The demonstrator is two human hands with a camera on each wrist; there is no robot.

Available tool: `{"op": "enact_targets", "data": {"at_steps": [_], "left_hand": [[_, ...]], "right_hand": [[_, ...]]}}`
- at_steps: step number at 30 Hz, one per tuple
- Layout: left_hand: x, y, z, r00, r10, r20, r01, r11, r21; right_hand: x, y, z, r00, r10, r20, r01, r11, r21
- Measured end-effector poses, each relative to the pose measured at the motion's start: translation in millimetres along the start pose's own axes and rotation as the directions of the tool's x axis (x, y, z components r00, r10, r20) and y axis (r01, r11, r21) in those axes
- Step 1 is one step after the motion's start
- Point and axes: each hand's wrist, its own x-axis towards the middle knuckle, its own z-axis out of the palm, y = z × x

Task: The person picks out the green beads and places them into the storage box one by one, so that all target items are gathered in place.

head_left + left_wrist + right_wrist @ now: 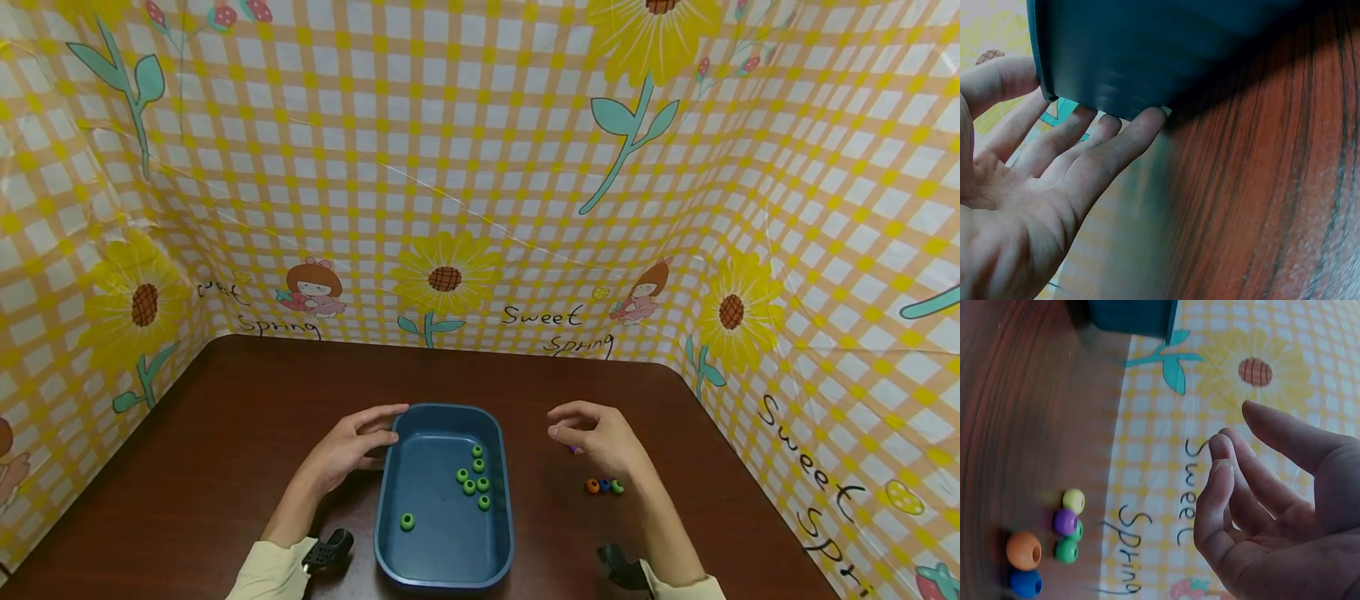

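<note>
A blue rectangular bin (444,554) stands on the table with several green beads (482,484) inside, most toward its right side and one (407,522) at the lower left. My left hand (343,450) rests against the bin's left side. In the left wrist view its thumb and fairly straight fingers touch the rim and outer wall. To the right of the bin, my right hand (600,437) hovers above the table, its fingers loosely bent and nothing between thumb and fingers. Loose beads lie below it: orange (1024,550), blue (1026,584), purple (1065,522), yellow (1074,501) and green (1066,552).
The dark brown wooden table (262,408) reaches back to a checked cloth (480,183) with sunflowers, which surrounds it at the back and both sides. Black wrist devices (330,548) are strapped near both sleeves.
</note>
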Motion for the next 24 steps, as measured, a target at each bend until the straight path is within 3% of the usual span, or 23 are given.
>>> {"op": "enact_targets", "data": {"at_steps": [7,17,24], "left_hand": [[-0.1,0.3,0.1,1.000,-0.004,-0.002,0.004,1.000,-0.004],[0.6,0.0,0.6,1.000,-0.007,-0.008,0.007,1.000,-0.005],[-1.4,1.1,1.1,1.000,-0.007,-0.003,0.007,1.000,-0.004]], "right_hand": [[2.0,16,-20,1.000,0.010,0.014,-0.010,1.000,-0.028],[1.7,44,-48,0.991,0.059,0.120,-0.059,0.998,0.000],[-2.0,62,-66,0.976,0.111,0.187,-0.103,0.993,-0.051]]}}
